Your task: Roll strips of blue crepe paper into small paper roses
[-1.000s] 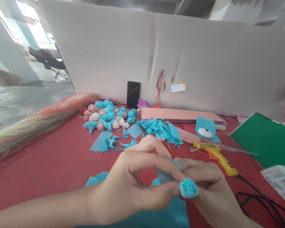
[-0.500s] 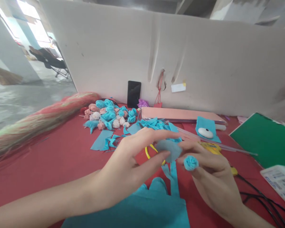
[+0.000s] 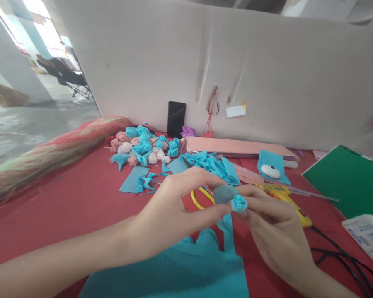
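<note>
A thin blue paper petal [image 3: 224, 193] is pinched between the thumb and fingers of my left hand [image 3: 177, 203]. Right beside it, my right hand [image 3: 275, 223] grips a small rolled blue paper rose [image 3: 239, 203], its swirled top facing me. The fingertips of both hands nearly meet around the petal and the rose. Beneath them lies a large blue paper sheet [image 3: 174, 273] with a scalloped upper edge and a narrow strip. Yellow scissor handles [image 3: 197, 199] show partly behind my left hand.
Finished blue, pink and white paper flowers [image 3: 143, 147] are piled at the back left, near blue scraps [image 3: 209, 163]. A yellow glue gun [image 3: 282, 196] with a black cord, a green board [image 3: 348, 182] and a phone [image 3: 176, 119] also stand around.
The rose in my right hand has moved left and slightly up, against the petal. Both hands are closer together, and more of the glue gun shows.
</note>
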`<action>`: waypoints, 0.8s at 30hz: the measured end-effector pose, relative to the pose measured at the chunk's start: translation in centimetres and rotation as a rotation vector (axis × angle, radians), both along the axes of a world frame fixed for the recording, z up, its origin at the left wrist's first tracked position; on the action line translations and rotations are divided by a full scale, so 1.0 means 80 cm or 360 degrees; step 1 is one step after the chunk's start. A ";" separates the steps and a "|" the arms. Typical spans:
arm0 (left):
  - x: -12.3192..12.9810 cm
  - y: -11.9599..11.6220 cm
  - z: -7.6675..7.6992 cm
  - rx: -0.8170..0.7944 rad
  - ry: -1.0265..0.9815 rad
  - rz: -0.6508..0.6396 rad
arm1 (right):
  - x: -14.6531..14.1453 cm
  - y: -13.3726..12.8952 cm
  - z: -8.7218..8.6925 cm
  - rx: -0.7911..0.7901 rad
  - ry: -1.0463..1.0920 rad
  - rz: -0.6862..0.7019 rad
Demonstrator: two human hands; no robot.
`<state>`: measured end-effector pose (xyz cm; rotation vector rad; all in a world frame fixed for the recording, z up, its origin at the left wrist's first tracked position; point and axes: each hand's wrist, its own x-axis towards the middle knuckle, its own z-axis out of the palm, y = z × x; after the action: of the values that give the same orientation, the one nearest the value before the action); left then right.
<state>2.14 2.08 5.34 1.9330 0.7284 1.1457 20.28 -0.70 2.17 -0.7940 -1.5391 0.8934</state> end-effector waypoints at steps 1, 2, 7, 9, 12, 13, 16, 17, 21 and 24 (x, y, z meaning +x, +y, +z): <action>0.002 0.000 -0.002 -0.0037 -0.0061 -0.0031 | 0.000 0.000 -0.001 -0.0008 0.0004 -0.0005; 0.004 0.001 -0.005 -0.0069 -0.0121 -0.0051 | 0.000 0.000 -0.002 -0.0017 0.0010 -0.0012; 0.006 0.001 -0.009 -0.0175 -0.0312 -0.0034 | 0.001 0.002 -0.005 -0.0035 -0.0020 -0.0032; 0.005 -0.002 -0.009 -0.0152 -0.0344 -0.0055 | 0.000 0.003 -0.005 0.0003 -0.0035 -0.0018; 0.002 -0.008 -0.008 -0.0165 -0.0314 -0.0129 | 0.000 0.003 -0.003 0.0072 -0.0056 0.0024; 0.001 -0.009 -0.008 -0.0181 -0.0294 -0.0156 | 0.000 0.003 -0.003 0.0092 -0.0064 0.0041; -0.002 -0.012 -0.008 -0.0170 -0.0243 -0.0209 | 0.000 0.003 -0.003 0.0112 -0.0070 0.0077; -0.002 -0.012 -0.008 -0.0142 -0.0228 -0.0210 | 0.000 0.003 -0.003 0.0117 -0.0069 0.0080; -0.003 -0.014 -0.005 0.0010 -0.0163 -0.0185 | 0.000 0.004 -0.002 0.0167 -0.0088 0.0066; -0.003 -0.015 -0.004 0.0233 -0.0053 -0.0157 | 0.000 0.005 0.001 0.0233 -0.0123 0.0040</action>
<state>1.86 0.85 5.04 2.0416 0.5378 1.1955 20.28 -0.28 2.26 -0.7116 -1.6651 0.7661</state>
